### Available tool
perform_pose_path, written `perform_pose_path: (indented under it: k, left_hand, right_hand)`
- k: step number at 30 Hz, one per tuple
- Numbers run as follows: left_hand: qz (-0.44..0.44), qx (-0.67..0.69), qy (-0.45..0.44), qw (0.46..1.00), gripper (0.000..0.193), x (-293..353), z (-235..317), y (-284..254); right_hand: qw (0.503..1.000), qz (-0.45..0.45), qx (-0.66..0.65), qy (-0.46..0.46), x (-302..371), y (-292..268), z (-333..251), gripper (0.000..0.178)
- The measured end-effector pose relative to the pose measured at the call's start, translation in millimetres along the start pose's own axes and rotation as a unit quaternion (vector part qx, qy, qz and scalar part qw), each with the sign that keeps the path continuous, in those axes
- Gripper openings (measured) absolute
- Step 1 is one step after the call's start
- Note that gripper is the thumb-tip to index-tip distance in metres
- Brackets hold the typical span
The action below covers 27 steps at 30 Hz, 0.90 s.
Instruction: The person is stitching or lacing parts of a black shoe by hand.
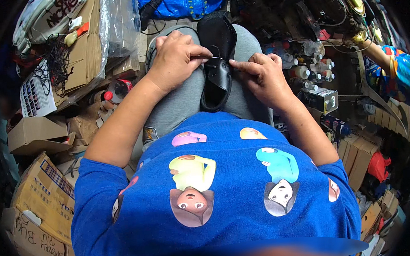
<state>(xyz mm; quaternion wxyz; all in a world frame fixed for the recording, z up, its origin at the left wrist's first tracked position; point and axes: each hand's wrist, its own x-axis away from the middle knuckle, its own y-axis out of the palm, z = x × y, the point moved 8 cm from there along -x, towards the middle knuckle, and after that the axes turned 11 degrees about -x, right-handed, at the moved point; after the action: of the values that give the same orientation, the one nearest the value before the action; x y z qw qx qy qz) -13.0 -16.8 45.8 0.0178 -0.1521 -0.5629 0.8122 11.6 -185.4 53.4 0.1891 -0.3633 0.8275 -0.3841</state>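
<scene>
A black leather shoe [217, 82] lies lengthwise on my lap between my thighs, its toe end toward my body. Small eyelets show near its middle. My left hand [175, 57] comes over its left side, with thumb and index finger closed on a thin dark shoelace [215, 48]; a short pale, shiny bit shows at the fingertips. At the shoe's right edge, beside the eyelets, my right hand [263, 75] has thumb and index finger pinched together against the leather. The rest of its fingers are curled, and any lace end between them is too small to make out.
Flattened cardboard [85, 55] and clear plastic wrap stand at the left, above an open carton [38, 133]. Several small bottles [312, 70] and a metal tin [321, 100] are at the right. Another person's arm [378, 54] shows at the far right. A blue bag [185, 2] lies ahead.
</scene>
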Motion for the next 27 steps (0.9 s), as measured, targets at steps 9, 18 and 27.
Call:
perform_pose_path:
  k: [9, 18, 27]
  left_hand:
    - [-0.034, 0.064, 0.010, 0.997, 0.018, 1.3, -3.4, -3.5]
    - [-0.029, 0.061, -0.008, 0.998, 0.018, -1.3, -5.8, -0.3]
    - [-0.091, 0.123, 0.058, 0.986, 0.018, -4.0, 2.2, 1.7]
  right_hand:
    - [1.000, -0.003, -0.006, 0.009, 0.5, 1.9, -0.6, 0.035]
    - [1.000, -0.008, -0.012, 0.013, -1.2, 1.2, 0.4, 0.034]
    - [0.999, -0.012, -0.023, 0.020, -6.0, -0.9, 4.2, 0.034]
